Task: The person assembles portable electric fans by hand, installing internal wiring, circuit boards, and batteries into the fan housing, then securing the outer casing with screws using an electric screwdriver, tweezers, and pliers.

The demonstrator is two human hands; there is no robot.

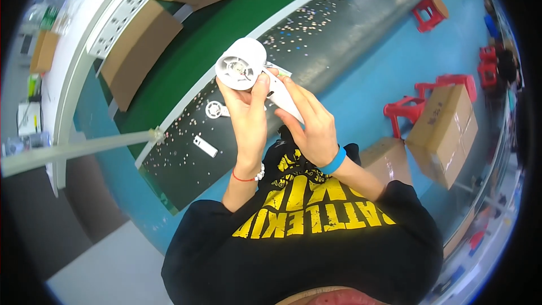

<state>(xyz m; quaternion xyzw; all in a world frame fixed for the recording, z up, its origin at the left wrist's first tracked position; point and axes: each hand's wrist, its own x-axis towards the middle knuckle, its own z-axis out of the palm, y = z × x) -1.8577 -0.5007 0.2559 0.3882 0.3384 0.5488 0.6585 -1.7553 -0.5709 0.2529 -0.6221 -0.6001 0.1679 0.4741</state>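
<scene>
A white hair-dryer-shaped housing (pixel 254 52) is held up over the bench. Its round, open end is turned toward me, with spokes and a few small parts or wires showing inside. My left hand (pixel 248 121) is closed around the underside of the round head, near where the handle joins. My right hand (pixel 315 130) grips the white handle, which slants down to the right, with the thumb on the near side and fingers along the far side. On the dark bench lie a white spoked ring part (pixel 214 109) and a flat white strip-shaped piece (pixel 205 146).
The long dark work surface (pixel 339 34) is strewn with small pale specks, beside a green strip (pixel 212 36). Cardboard pieces (pixel 138 51) and a white power strip (pixel 124 17) line the left. Red stools (pixel 407 110) and cardboard boxes (pixel 443 133) stand on the blue floor at right.
</scene>
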